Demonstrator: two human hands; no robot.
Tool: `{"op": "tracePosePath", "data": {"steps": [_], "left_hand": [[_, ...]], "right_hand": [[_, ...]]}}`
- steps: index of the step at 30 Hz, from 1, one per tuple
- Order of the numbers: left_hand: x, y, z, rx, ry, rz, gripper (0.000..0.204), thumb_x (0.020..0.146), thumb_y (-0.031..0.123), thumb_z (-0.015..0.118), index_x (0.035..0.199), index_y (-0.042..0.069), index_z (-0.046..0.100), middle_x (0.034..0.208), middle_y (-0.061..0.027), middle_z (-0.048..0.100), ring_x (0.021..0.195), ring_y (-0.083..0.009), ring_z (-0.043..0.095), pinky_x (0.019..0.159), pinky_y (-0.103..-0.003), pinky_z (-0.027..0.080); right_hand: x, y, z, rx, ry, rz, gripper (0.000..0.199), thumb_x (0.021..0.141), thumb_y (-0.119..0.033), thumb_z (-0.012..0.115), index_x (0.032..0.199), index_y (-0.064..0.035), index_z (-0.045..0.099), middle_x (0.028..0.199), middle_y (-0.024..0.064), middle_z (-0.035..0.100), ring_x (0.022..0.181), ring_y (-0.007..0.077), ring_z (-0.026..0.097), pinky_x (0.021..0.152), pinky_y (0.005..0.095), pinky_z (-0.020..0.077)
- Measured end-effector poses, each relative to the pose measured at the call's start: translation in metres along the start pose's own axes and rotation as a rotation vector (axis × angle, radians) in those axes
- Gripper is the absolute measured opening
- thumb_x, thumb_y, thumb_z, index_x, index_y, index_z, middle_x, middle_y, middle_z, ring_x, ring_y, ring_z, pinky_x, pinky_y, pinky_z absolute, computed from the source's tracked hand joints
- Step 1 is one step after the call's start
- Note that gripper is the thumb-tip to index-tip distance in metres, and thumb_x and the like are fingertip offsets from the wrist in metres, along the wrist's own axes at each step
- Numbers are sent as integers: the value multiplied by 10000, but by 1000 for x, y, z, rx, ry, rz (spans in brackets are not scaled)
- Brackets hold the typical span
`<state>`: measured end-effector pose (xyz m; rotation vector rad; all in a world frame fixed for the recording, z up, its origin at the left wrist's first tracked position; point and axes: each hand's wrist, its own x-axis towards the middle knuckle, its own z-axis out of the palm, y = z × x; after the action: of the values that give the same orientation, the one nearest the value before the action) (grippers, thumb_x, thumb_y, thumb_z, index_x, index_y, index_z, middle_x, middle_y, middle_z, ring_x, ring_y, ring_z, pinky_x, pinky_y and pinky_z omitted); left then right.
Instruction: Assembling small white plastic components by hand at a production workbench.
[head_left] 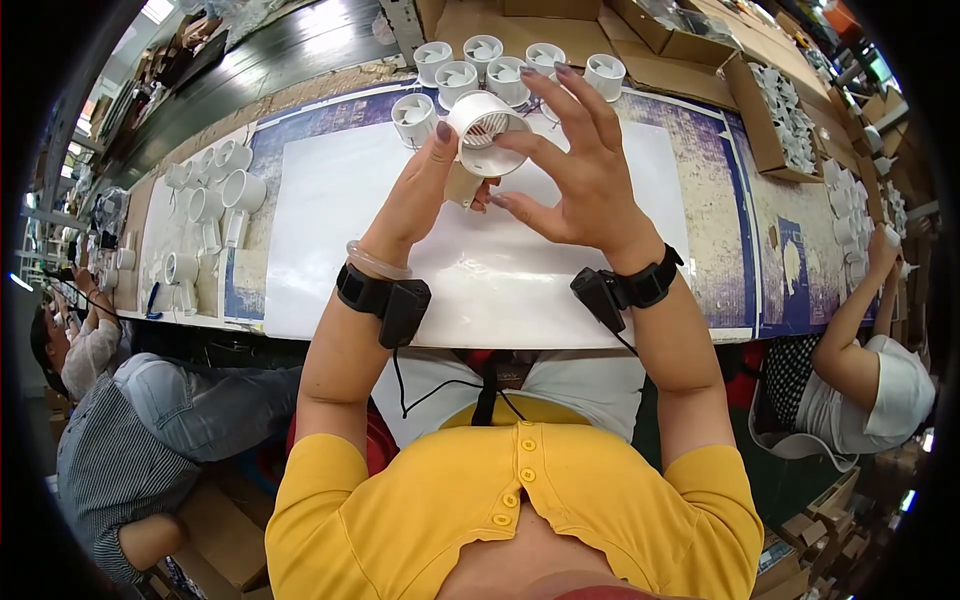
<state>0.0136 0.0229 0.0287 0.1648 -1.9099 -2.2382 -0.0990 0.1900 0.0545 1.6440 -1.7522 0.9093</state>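
A white round fan housing (466, 112) with slats inside and a short handle is raised over the white work sheet (470, 290). My left hand (415, 195) is closed around its left side and handle, the thumb up along the wall. On the other side, my right hand (590, 175) has its fingers spread; the index fingertip is at the housing's rim, and the thumb is apart below it. Just beyond stand several small white round fan units (456, 82) with blades inside, partly hidden by my right fingers.
White housings with handles (242, 192) stand on the left, near a person in a striped shirt (130, 450). At the right are a cardboard box (752, 120) of small white parts and more white housings (848, 215), where another person's hand (884, 245) reaches in.
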Motion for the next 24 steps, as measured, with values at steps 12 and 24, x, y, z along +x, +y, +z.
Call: {"op": "tracePosePath", "data": {"steps": [12,24], "left_hand": [[3,-5,0,20,62,24,677,949,594,246,1263,25,436,915,-72,588,707,-126,564,602,-257,483],[6,-10,0,-113,27,-45,662,967,565,199,1193,26,510,901,-89,591,708,-144,558,580,-284,474]], "right_hand": [[0,-20,29,53,-26,217,449,635,-484,783,898,-134,682,1422,136,355,1361,345,207,1071,464,250],[-5,6,4,240,28,163,281,658,-162,654,938,-159,679,1425,113,366,1354,356,230,1086,466,240]]}}
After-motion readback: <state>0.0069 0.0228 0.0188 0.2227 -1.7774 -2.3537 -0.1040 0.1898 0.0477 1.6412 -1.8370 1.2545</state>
